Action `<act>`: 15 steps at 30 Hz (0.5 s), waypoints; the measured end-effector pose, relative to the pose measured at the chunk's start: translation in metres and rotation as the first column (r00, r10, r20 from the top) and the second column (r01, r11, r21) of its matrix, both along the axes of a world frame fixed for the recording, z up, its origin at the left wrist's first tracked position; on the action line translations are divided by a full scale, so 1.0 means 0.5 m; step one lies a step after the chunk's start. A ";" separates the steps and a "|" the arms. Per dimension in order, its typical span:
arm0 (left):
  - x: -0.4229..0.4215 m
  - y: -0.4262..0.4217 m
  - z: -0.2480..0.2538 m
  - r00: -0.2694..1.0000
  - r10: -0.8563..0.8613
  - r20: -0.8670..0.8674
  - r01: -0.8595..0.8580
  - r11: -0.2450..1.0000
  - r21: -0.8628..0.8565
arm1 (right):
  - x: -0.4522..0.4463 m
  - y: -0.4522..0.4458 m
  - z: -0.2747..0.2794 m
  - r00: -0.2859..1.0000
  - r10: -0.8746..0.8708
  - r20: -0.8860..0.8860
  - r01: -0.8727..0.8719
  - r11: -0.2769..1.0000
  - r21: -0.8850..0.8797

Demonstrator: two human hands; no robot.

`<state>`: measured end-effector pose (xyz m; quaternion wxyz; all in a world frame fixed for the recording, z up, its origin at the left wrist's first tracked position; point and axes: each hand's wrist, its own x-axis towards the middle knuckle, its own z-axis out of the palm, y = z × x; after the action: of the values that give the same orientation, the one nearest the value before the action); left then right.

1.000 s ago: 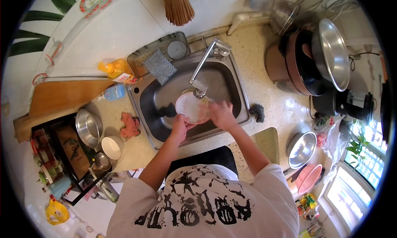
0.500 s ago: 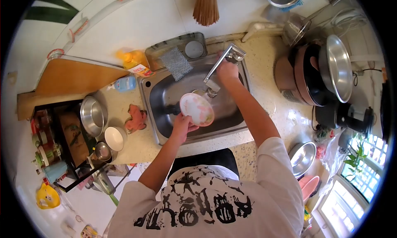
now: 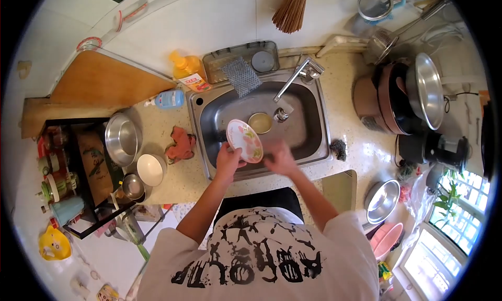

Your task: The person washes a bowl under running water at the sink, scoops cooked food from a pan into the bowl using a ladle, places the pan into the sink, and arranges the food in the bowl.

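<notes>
A white plate with a pink and green floral pattern (image 3: 245, 140) is tilted over the sink (image 3: 298, 136), its rim held by my left hand (image 3: 228, 162). Just right of the plate is my right hand (image 3: 281, 159), smeared by motion, so its fingers are unclear. A small pale yellowish bowl (image 3: 260, 123) sits on the sink floor behind the plate. The chrome faucet (image 3: 293, 80) reaches over the basin, beyond both hands.
Dish soap (image 3: 191, 73), a blue pump bottle (image 3: 170, 99) and a reddish cloth (image 3: 181, 144) lie left of the sink. A grey patterned cloth (image 3: 241, 77) hangs from a tray (image 3: 214, 66) behind it. At right are a dark scrubber (image 3: 339, 149) and stacked pots (image 3: 376, 100).
My right hand has left the faucet and come down to beside the plate. My left hand still holds the plate. The view has shifted, showing the scrubber at right.
</notes>
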<state>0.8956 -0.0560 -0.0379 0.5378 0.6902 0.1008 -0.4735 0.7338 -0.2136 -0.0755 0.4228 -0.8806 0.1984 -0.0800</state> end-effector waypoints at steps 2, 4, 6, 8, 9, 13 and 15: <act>0.000 0.009 0.000 1.000 -0.027 -0.007 0.027 1.000 0.009 | 0.023 0.082 0.054 0.999 -0.028 0.043 0.025 0.998 0.061; -0.003 0.009 0.007 1.000 -0.017 -0.011 0.017 1.000 0.006 | 0.044 0.126 0.075 0.996 -0.084 -0.006 0.084 0.996 0.041; -0.009 0.009 0.023 0.998 -0.052 -0.027 0.051 0.998 -0.034 | 0.052 0.139 0.065 0.997 -0.083 0.008 0.083 0.996 0.023; -0.009 0.014 0.045 0.990 -0.131 -0.046 0.126 0.986 -0.106 | 0.055 0.143 0.043 0.993 -0.118 0.030 0.114 0.988 0.106; -0.009 0.022 0.047 0.991 -0.115 -0.069 0.104 0.983 -0.149 | 0.052 0.139 0.031 0.987 -0.154 0.040 0.143 0.970 0.198; -0.027 0.063 0.044 0.989 -0.150 -0.014 0.139 0.945 -0.295 | 0.039 0.141 0.004 0.917 -0.347 -0.199 0.372 0.554 0.745; -0.047 0.086 0.042 0.960 -0.233 0.155 0.273 0.905 -0.328 | 0.039 0.148 0.012 0.884 -0.448 -0.134 0.303 0.330 0.894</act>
<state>0.8721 -0.0129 -0.0166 0.5893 0.6176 -0.1047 -0.5102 0.7535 -0.1394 -0.0694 0.8060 -0.4397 0.3783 -0.1178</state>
